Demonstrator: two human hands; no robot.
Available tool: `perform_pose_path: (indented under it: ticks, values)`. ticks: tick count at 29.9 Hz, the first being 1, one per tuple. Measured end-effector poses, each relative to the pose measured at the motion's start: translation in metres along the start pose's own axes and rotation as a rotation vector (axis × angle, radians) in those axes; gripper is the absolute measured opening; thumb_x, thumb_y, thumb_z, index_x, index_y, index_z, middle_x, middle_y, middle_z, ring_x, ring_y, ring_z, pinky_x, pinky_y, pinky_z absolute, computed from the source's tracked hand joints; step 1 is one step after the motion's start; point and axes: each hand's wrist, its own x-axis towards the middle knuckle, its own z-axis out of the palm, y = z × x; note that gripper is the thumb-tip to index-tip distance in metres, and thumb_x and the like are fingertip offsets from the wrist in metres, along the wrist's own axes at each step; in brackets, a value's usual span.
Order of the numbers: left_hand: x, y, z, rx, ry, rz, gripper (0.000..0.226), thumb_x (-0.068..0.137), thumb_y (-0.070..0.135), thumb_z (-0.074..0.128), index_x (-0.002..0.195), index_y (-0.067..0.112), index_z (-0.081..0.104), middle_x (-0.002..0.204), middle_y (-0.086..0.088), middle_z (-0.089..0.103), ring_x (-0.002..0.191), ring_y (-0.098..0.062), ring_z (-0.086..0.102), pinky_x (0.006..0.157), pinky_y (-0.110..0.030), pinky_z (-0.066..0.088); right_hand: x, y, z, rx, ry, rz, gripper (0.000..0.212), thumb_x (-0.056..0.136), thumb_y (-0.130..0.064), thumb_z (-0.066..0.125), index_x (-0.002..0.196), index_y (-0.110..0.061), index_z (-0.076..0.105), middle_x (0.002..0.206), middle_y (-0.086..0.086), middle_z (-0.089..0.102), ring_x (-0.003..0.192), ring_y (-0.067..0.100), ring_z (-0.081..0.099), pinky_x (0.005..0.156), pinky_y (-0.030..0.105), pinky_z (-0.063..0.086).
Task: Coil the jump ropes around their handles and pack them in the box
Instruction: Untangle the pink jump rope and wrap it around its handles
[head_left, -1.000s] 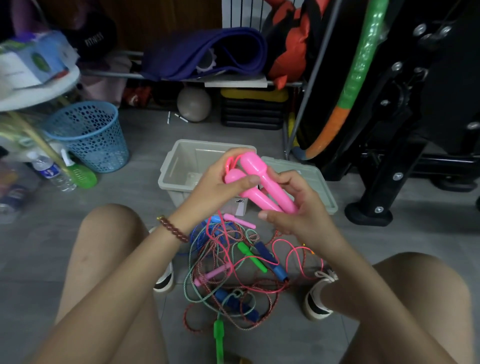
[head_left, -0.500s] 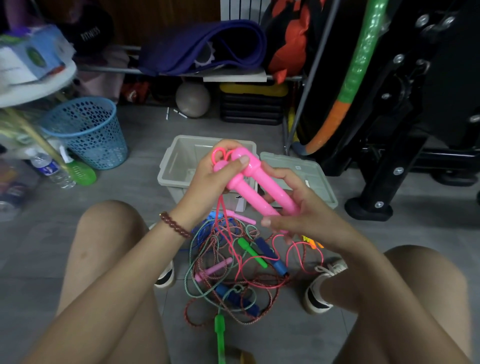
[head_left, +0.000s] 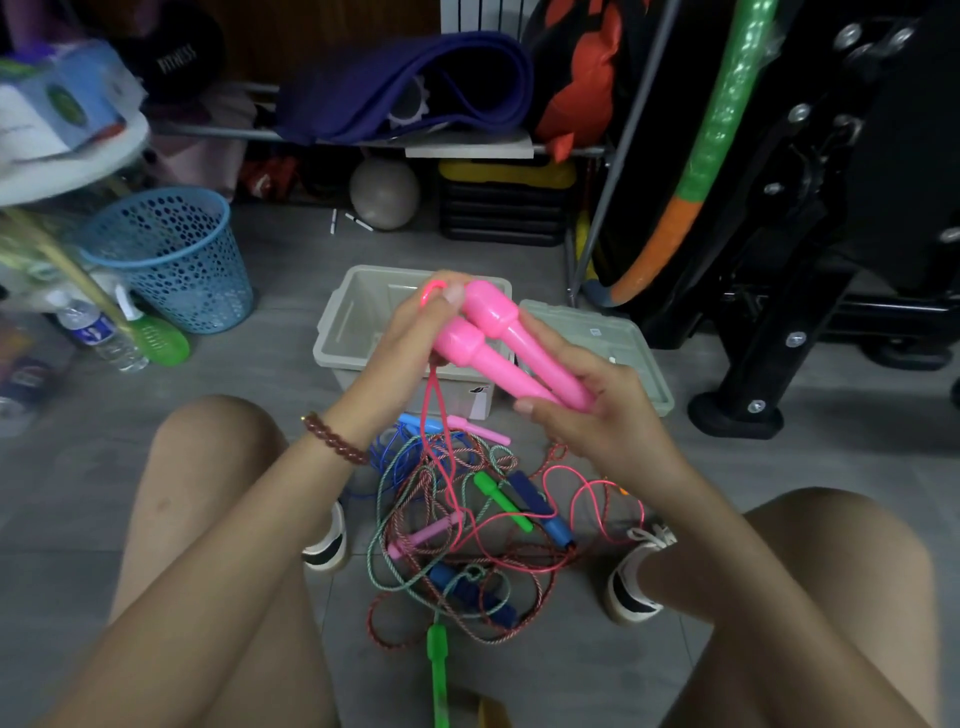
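Two pink jump-rope handles (head_left: 498, 343) lie side by side in front of me, above the floor. My right hand (head_left: 582, 395) grips their lower ends. My left hand (head_left: 415, 343) pinches the pink cord (head_left: 431, 299) in a small loop beside the handles' thick tops; the cord hangs down into a tangled pile of ropes (head_left: 467, 519) with green, blue and pink handles on the floor between my feet. Behind my hands stands the open grey plastic box (head_left: 353, 322), its lid (head_left: 618, 343) lying to its right.
A blue mesh basket (head_left: 171, 254) stands at the left with a water bottle (head_left: 98, 332) near it. A black machine frame (head_left: 769, 322) and a green-orange hoop (head_left: 711, 140) fill the right. A shelf with a purple mat (head_left: 405, 88) and a ball (head_left: 384, 192) is behind.
The handles have tilted and lifted slightly. My left hand has drawn the cord up into a loop at the handles' tops; my right hand keeps its grip on the lower ends.
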Motion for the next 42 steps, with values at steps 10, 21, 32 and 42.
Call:
perform_pose_path:
  ticks: [10, 21, 32, 42]
  values:
    - [0.018, 0.008, -0.044, -0.072, -0.027, 0.279, 0.006, 0.084, 0.033, 0.063, 0.084, 0.031, 0.069, 0.090, 0.015, 0.062, 0.079, -0.001, 0.052, 0.074, -0.015, 0.039, -0.007, -0.002, -0.013, 0.884, -0.310, 0.317, 0.066, 0.074, -0.017, 0.078, 0.133, -0.031, 0.053, 0.076, 0.002, 0.057, 0.045, 0.002, 0.039, 0.037, 0.012, 0.031]
    - [-0.003, -0.020, 0.036, 0.058, 0.074, -0.091, 0.036, 0.101, 0.009, 0.032, 0.071, 0.017, 0.050, 0.056, 0.000, 0.040, 0.045, 0.001, 0.039, 0.048, -0.015, 0.035, 0.008, 0.004, -0.002, 1.315, -0.279, 0.389, 0.034, 0.085, -0.015, 0.067, 0.110, -0.009, 0.045, 0.079, 0.002, 0.061, 0.050, 0.004, 0.051, 0.039, 0.012, 0.034]
    - [-0.026, -0.003, 0.041, 1.206, -0.230, 0.199, 0.026, 0.095, 0.038, 0.044, 0.096, 0.014, 0.052, 0.090, -0.013, 0.065, 0.088, -0.034, 0.059, 0.062, -0.034, 0.031, 0.013, 0.021, -0.020, -0.610, 0.273, 0.050, 0.070, 0.084, -0.005, 0.064, 0.143, -0.029, 0.037, 0.101, -0.001, 0.067, 0.094, 0.018, 0.059, 0.074, 0.019, 0.043]
    - [-0.016, 0.002, -0.002, 1.330, -0.230, 0.653, 0.031, 0.078, 0.044, 0.051, 0.075, 0.017, 0.067, 0.065, 0.002, 0.063, 0.058, -0.021, 0.063, 0.044, -0.023, 0.038, 0.003, 0.010, -0.021, -0.970, -0.157, 0.137, 0.070, 0.089, -0.020, 0.058, 0.139, -0.056, 0.025, 0.113, 0.006, 0.065, 0.105, 0.029, 0.057, 0.071, 0.032, 0.037]
